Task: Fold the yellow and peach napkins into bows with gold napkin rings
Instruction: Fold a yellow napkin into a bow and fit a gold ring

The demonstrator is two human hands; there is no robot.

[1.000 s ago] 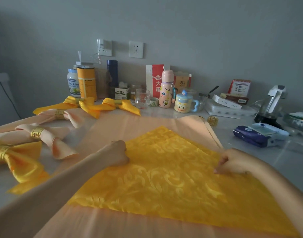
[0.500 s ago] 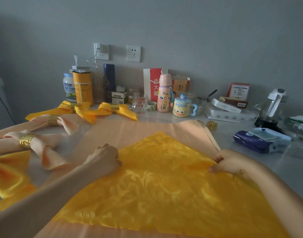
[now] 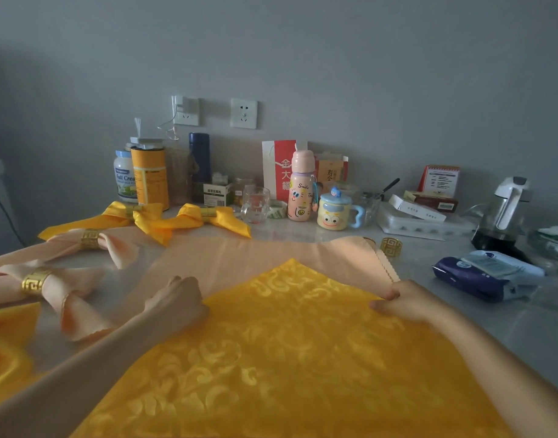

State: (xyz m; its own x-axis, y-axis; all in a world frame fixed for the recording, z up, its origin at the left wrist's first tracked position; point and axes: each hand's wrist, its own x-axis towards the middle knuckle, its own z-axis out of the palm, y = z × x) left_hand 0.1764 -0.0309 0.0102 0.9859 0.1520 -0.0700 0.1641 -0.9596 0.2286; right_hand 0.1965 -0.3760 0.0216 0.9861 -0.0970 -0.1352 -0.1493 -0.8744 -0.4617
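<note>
A yellow damask napkin [image 3: 290, 349] lies as a diamond on a flat peach napkin [image 3: 240, 257]. My left hand [image 3: 176, 300] grips the yellow napkin's left edge with curled fingers. My right hand [image 3: 404, 300] pinches the yellow napkin's right corner where it meets the peach edge. A loose gold napkin ring [image 3: 391, 247] stands beyond the peach napkin's far right corner. Finished bows lie at left: two peach bows [image 3: 47, 281] [image 3: 91, 240] with gold rings and two yellow bows [image 3: 205, 216] [image 3: 123, 214].
Along the wall stand tins, a blue flask, a glass [image 3: 255, 205], a pink bottle [image 3: 301, 189], a cartoon mug [image 3: 334, 211], boxes and a kettle [image 3: 502, 213]. A dark wipes pack [image 3: 483, 275] lies at right. More yellow cloth [image 3: 6, 346] sits at the left edge.
Both hands keep their hold on the yellow napkin's side corners. The view has tilted up and shifted, so the left bows slid toward the frame's edge.
</note>
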